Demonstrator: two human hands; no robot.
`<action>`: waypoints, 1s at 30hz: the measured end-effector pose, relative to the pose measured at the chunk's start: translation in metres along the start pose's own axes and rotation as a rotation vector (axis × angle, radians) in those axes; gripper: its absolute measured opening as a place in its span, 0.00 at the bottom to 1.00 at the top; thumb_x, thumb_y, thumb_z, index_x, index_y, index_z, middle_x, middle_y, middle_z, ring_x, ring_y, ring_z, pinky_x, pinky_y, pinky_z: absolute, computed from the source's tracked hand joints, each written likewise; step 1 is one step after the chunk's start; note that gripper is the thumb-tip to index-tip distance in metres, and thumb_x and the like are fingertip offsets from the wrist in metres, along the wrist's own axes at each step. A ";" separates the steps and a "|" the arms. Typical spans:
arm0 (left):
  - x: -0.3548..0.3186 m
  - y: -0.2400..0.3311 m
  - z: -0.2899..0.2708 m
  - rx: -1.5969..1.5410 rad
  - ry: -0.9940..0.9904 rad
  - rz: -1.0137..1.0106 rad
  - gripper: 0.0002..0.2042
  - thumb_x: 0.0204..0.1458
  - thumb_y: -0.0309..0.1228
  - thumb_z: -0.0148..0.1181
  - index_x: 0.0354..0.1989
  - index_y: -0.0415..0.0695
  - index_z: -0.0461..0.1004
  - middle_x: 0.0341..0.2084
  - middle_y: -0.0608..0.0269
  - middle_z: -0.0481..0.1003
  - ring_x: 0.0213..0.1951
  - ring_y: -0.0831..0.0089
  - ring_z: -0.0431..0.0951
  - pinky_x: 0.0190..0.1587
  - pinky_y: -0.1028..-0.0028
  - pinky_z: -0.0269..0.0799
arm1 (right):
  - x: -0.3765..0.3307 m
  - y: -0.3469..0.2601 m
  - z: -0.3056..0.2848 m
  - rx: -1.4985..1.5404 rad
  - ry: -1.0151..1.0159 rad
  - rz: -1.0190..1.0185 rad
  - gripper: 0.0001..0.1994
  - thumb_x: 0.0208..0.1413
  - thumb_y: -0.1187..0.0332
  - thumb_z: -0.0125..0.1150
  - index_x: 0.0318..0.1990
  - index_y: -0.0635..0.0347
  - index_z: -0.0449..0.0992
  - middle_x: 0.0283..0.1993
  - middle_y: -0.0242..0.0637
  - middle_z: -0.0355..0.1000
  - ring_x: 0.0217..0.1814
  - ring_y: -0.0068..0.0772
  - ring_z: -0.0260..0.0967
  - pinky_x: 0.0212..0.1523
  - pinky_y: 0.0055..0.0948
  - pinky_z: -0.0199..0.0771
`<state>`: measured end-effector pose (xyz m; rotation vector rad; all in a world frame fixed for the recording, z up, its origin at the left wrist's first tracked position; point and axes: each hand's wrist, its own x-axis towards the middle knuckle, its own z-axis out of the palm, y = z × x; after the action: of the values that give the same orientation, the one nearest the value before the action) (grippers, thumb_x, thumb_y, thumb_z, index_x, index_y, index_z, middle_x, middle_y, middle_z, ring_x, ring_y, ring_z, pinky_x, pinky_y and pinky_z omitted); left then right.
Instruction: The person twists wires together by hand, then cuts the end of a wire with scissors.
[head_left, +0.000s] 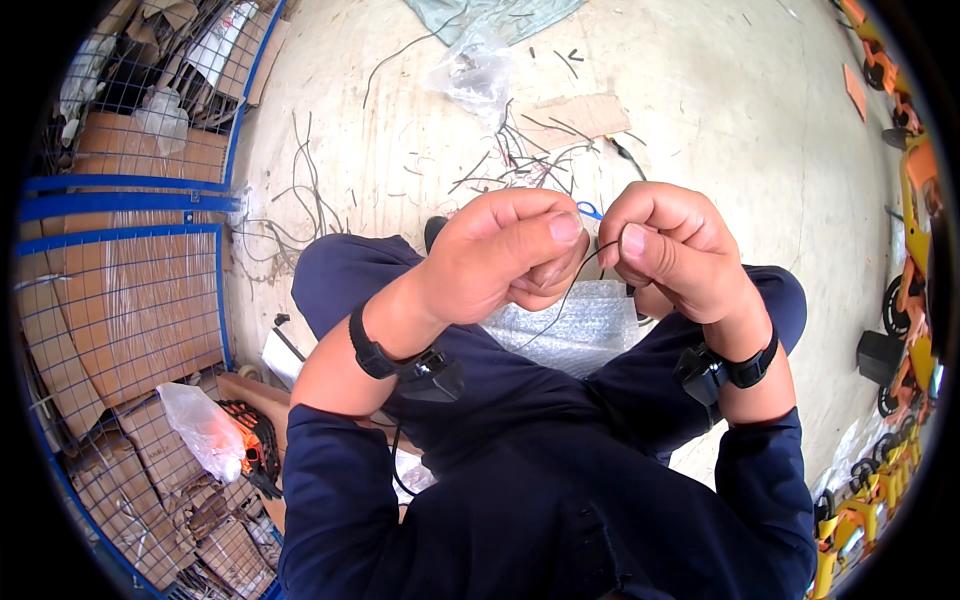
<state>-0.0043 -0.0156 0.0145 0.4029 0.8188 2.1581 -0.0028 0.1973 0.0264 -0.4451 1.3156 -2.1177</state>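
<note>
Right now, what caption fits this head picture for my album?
Left hand and right hand pinch a thin black wire above bubble wrap.

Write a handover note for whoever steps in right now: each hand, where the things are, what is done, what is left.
Left hand: closed grip on one end of a thin black wire.
Right hand: pinches the other end; the wire sags in a loop between the hands.
Bubble wrap sheet lies on the lap under the hands.
Loose wire offcuts lie scattered on the floor ahead, near a cardboard scrap.
Done: wire in hand. Left: whatever is being worked on the wire; the fingers hide it.
</note>
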 end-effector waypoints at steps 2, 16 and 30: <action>0.001 -0.002 -0.002 -0.003 -0.009 0.041 0.13 0.63 0.32 0.44 0.25 0.41 0.63 0.16 0.69 0.61 0.16 0.84 0.54 0.18 0.81 0.49 | 0.001 0.005 -0.001 0.079 0.007 -0.022 0.07 0.61 0.70 0.52 0.37 0.64 0.73 0.34 0.31 0.73 0.27 0.14 0.59 0.26 0.16 0.58; 0.008 0.000 -0.008 1.094 0.330 0.433 0.10 0.58 0.29 0.52 0.44 0.36 0.71 0.37 0.57 0.74 0.44 0.71 0.74 0.48 0.73 0.67 | 0.007 0.014 -0.004 -0.098 0.149 -0.044 0.06 0.59 0.71 0.52 0.36 0.65 0.74 0.24 0.27 0.68 0.21 0.12 0.55 0.21 0.16 0.53; 0.010 0.000 -0.004 1.427 0.361 0.495 0.02 0.46 0.24 0.62 0.28 0.43 0.75 0.21 0.64 0.71 0.24 0.68 0.70 0.28 0.73 0.66 | 0.008 0.005 -0.016 -0.764 0.064 -0.278 0.03 0.52 0.76 0.56 0.32 0.64 0.76 0.28 0.34 0.73 0.27 0.25 0.68 0.29 0.22 0.66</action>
<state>-0.0130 -0.0100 0.0115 0.9752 2.6394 1.6754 -0.0163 0.2009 0.0142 -0.9141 2.1939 -1.7664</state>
